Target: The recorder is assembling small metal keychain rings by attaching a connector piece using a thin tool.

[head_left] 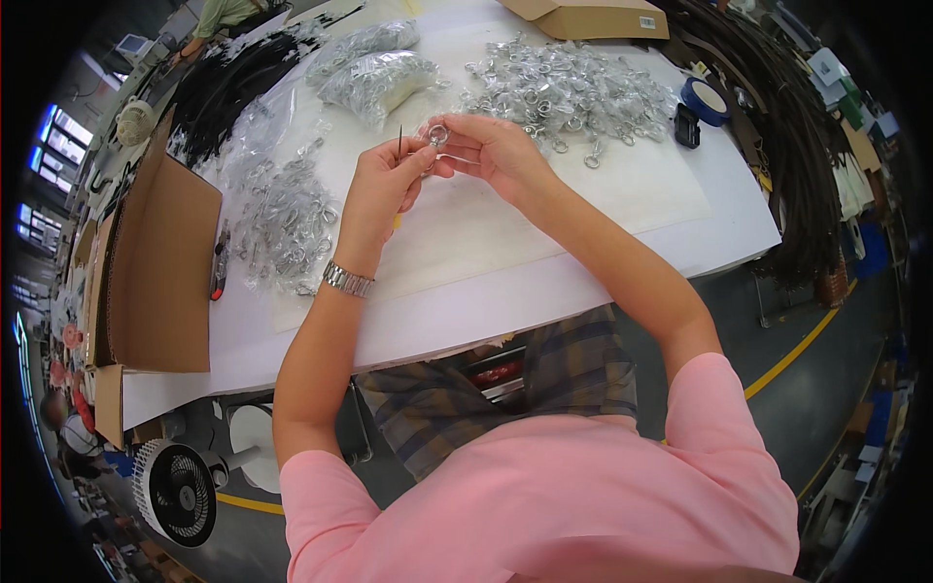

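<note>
Over the middle of the white table (466,291), my two hands meet at a small silver metal ring (438,134). My left hand (389,185), with a metal-band watch on its wrist, pinches the ring between thumb and fingers. A thin dark pointed tool (399,144) sticks up from the same hand, and a bit of yellow shows below the palm; its kind is not clear. Fingertips of my right hand (501,155) close on the ring's other side. Whatever hangs below the ring is hidden by my fingers.
Bagged metal ring fittings lie heaped at back right (573,92) and left (282,214). Full clear bags (379,78) sit behind. An open cardboard box (165,262), red-black cutter (220,262), blue tape roll (705,102) and dark straps (797,146) flank them. A fan (175,494) stands lower left.
</note>
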The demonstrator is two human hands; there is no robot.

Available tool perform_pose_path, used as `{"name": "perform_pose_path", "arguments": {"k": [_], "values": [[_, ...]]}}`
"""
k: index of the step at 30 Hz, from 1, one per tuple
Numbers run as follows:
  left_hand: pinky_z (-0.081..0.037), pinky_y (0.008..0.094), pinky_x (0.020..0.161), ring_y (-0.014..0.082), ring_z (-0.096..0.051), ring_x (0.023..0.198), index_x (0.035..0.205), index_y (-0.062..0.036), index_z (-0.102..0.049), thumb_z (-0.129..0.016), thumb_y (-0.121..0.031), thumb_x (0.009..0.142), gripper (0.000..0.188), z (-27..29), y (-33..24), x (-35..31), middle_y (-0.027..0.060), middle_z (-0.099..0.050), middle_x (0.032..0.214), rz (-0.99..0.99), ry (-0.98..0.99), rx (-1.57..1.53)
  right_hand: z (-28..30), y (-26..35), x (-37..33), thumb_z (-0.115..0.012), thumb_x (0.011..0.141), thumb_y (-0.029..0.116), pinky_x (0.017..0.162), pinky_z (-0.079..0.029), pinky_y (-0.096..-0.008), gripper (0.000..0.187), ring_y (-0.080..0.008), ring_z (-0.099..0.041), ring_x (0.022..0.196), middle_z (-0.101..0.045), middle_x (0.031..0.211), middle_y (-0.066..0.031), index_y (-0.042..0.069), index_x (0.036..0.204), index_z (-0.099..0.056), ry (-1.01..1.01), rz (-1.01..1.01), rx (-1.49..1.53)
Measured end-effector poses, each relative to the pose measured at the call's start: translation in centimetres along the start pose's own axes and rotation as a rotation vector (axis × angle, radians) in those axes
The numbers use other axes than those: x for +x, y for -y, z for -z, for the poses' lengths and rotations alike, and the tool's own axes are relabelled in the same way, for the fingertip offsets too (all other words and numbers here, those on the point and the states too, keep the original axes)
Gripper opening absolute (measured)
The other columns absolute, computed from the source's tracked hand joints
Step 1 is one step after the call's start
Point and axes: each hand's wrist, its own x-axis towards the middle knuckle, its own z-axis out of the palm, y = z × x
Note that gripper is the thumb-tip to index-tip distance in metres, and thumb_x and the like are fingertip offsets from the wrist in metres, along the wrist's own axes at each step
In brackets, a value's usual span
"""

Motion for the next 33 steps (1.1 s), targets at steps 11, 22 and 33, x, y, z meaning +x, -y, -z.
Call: {"name": "perform_pose_path", "arguments": {"k": [11,22,33], "values": [[-0.024,0.0174,0.040,-0.0009,-0.036,0.045,0.113,0.0042,-0.067,-0.066,-0.016,0.097,0.026,0.0,-0.4,-0.6,0.0098,-0.074,0.094,-0.075,-0.057,0.026,0.3,-0.2,-0.4,-0.063,0.099,0.025,0.094,-0.051,-0.0336,0.027,-0.0174,-0.070,0.104,-0.075,0.109,-0.0076,0.003,0.113,-0.069,-0.100,0.084,0.018],[-0.021,0.0178,0.042,-0.0022,-0.034,0.047,0.106,0.0011,-0.071,-0.069,-0.015,0.096,0.019,-0.3,-0.7,-0.7,-0.0007,-0.065,0.076,-0.103,-0.167,-0.054,0.2,0.1,-0.7,-0.059,0.103,0.026,0.100,-0.052,-0.0332,0.029,-0.0196,-0.068,0.112,-0.073,0.118,-0.0103,0.002,0.118,-0.066,-0.124,0.046,0.001],[-0.026,0.0177,0.043,-0.0021,-0.036,0.050,0.109,0.0014,-0.070,-0.063,-0.012,0.098,0.018,-1.1,-1.1,-1.1,0.0080,-0.077,0.089,-0.163,-0.232,0.039,-0.3,-0.3,-0.6,-0.065,0.099,0.029,0.094,-0.052,-0.0311,0.031,-0.0169,-0.069,0.104,-0.074,0.112,-0.0077,0.002,0.114,-0.069,-0.122,0.080,-0.017]]}}
